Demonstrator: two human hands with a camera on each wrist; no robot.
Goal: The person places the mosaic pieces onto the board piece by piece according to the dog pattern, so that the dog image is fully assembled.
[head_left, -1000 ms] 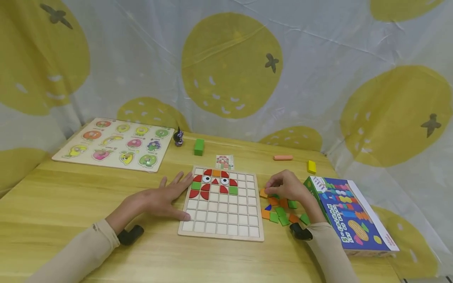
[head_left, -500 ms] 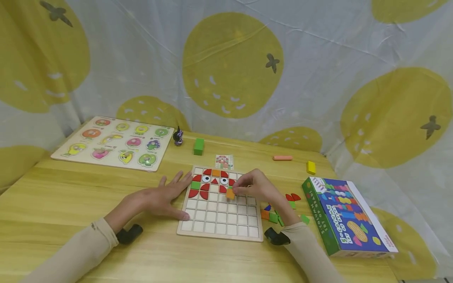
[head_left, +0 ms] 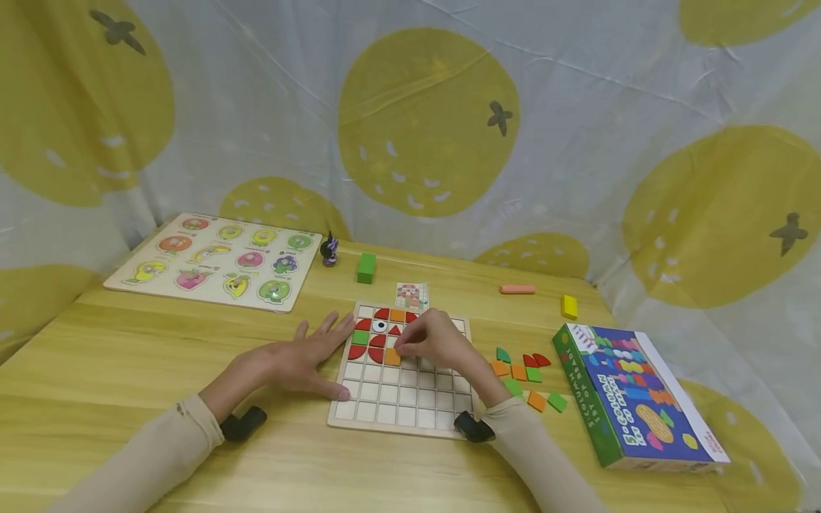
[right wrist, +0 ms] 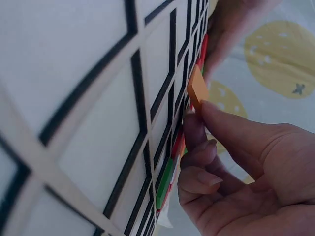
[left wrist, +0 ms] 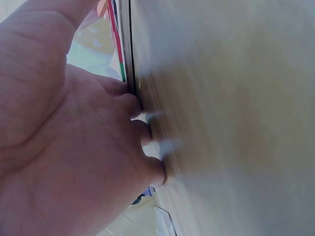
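A wooden grid board [head_left: 410,406] lies on the table, with red, green and orange tiles and round eye pieces in its top rows. My left hand [head_left: 308,360] rests flat on the table, its straight fingers against the board's left edge [left wrist: 132,73]. My right hand [head_left: 400,350] is over the board's upper middle. It pinches an orange square tile [head_left: 393,356] between thumb and finger. In the right wrist view the orange tile [right wrist: 196,88] stands tilted against the grid board [right wrist: 98,123], one edge touching it. Loose orange, green and red tiles [head_left: 526,370] lie right of the board.
A colourful game box [head_left: 641,395] lies at the right. A fruit peg puzzle [head_left: 221,260] sits at the back left. A dark figurine [head_left: 330,249], green block [head_left: 366,268], small pattern card [head_left: 411,294], pink block [head_left: 517,289] and yellow block [head_left: 569,306] lie behind the board.
My right hand left the loose tiles with an orange tile and carried it left across the board to its upper middle. The left hand has stayed put.
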